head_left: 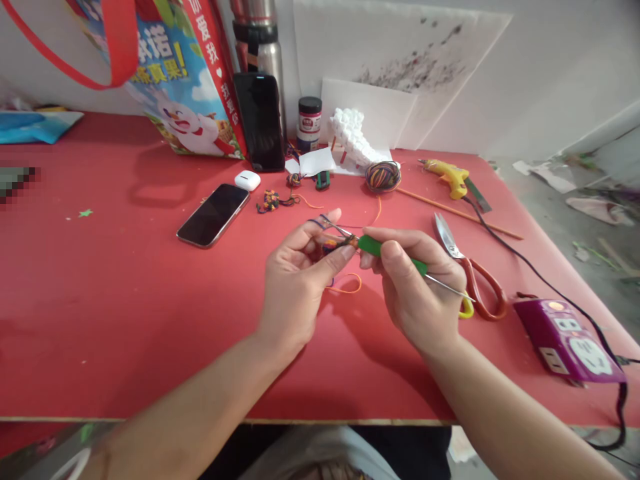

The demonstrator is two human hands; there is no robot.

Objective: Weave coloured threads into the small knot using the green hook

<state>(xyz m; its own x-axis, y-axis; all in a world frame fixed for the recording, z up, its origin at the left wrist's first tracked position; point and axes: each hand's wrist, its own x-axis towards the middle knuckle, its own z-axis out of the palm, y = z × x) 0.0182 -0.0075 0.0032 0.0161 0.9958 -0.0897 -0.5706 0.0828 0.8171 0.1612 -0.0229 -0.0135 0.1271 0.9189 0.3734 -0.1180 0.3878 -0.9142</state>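
Pinching small multicoloured yarn piece (331, 247) in left hand (297, 277), with dark strand (316, 223) wound about forefinger. Grasping green-handled hook (371, 246) in right hand (420, 290), aimed leftward across yarn piece, close by left thumb tip. Holding yarn piece between both hands, above red table (175, 320), short of yarn ball (383, 177) beyond hands and left of scissors (469, 268) beside right hand.

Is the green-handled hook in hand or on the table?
In hand: the right hand grips its green handle, holding it above the table.
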